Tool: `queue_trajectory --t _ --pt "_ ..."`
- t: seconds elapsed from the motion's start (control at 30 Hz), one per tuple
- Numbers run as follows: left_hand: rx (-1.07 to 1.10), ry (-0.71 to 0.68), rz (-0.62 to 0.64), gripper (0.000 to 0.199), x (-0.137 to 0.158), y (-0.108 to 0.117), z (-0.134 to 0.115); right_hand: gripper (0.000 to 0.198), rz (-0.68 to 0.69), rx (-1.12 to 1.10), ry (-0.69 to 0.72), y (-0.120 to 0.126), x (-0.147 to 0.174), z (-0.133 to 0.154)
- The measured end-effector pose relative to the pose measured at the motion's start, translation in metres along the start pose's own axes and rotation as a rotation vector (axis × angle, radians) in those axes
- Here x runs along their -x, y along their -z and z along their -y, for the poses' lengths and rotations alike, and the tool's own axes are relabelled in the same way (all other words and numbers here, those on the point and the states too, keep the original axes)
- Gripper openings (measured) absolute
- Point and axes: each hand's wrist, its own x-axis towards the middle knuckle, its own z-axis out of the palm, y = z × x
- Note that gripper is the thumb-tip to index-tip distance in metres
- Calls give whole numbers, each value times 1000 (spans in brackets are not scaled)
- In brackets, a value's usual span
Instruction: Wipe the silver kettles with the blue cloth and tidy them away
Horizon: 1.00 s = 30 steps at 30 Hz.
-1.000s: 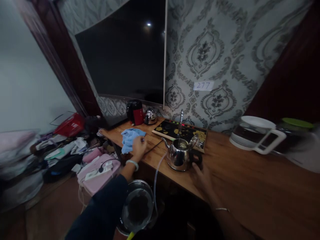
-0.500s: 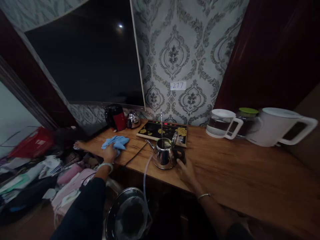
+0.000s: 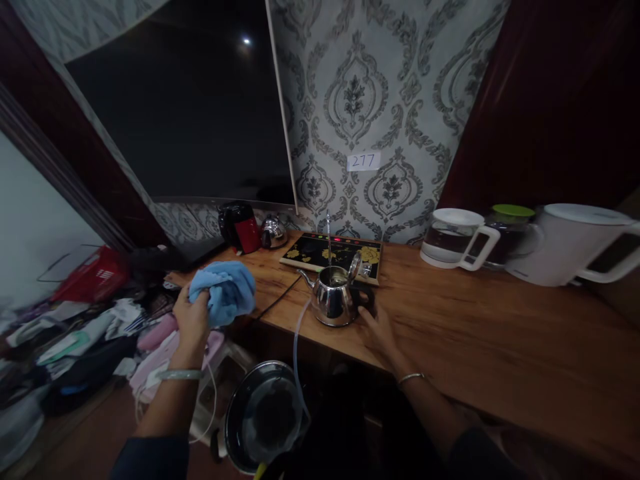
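Note:
My left hand (image 3: pixel 193 317) is closed on a bunched blue cloth (image 3: pixel 225 293), raised above the table's front left edge. A shiny steel kettle (image 3: pixel 333 305) stands upright near the front edge, its spout to the left and its lid (image 3: pixel 355 267) tipped open. My right hand (image 3: pixel 377 327) is at the kettle's dark handle (image 3: pixel 361 295), with the thumb in front and the other fingers mostly hidden. Behind the kettle lies a black induction hob (image 3: pixel 310 252) with yellow flowers and a thin faucet (image 3: pixel 329 233).
White-lidded glass jug (image 3: pixel 450 243), green-lidded jug (image 3: pixel 505 230) and large white jug (image 3: pixel 555 253) stand at right. A red-black kettle (image 3: pixel 245 230) and small steel pot (image 3: pixel 273 233) are at back left. A basin (image 3: pixel 230 427) and clear tube (image 3: pixel 296 353) sit below the edge.
My left hand has lifted the blue cloth off the tabletop and drawn it back towards me. My right hand stays at the kettle's handle. The view has shifted slightly.

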Motion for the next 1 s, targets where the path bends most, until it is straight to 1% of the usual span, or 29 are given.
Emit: queue_trajectory --t 0.1,0.17,0.27,0.33,0.4,0.47,0.53,0.63,0.73,0.87,0.93,1.0 --pt "78 -14 -63 38 -2 -8 -21 48 -2 9 24 -1 0 1" --pt "76 -41 -97 34 -4 -17 -36 47 10 7 35 -1 1 1" --pt "70 -68 -78 33 6 -29 -50 46 28 -2 42 -1 0 -1" --pt "46 -103 -66 37 24 -33 -52 47 22 -2 33 -1 0 -3" --pt "7 -146 -92 39 50 -33 -52 47 8 9 14 -1 0 -4" --pt "-24 -196 -119 38 77 -31 -52 47 -3 25 -6 0 0 -4" --pt "-43 -265 -109 34 100 -31 -57 47 0 22 -18 0 0 -4" --pt "-61 -400 -35 33 126 -41 -68 50 13 -9 -16 0 0 -2" --pt "-61 -505 94 40 148 -65 -74 50 6 -38 -13 -2 1 -1" --pt "-75 -540 270 44 178 -99 -64 47 -2 -52 0 -2 0 -1" --pt "-111 -546 340 44 193 -107 -58 48 4 -58 3 -2 -1 -2" --pt "-178 -577 428 44 206 -107 -56 51 16 -70 -12 -3 0 -2"
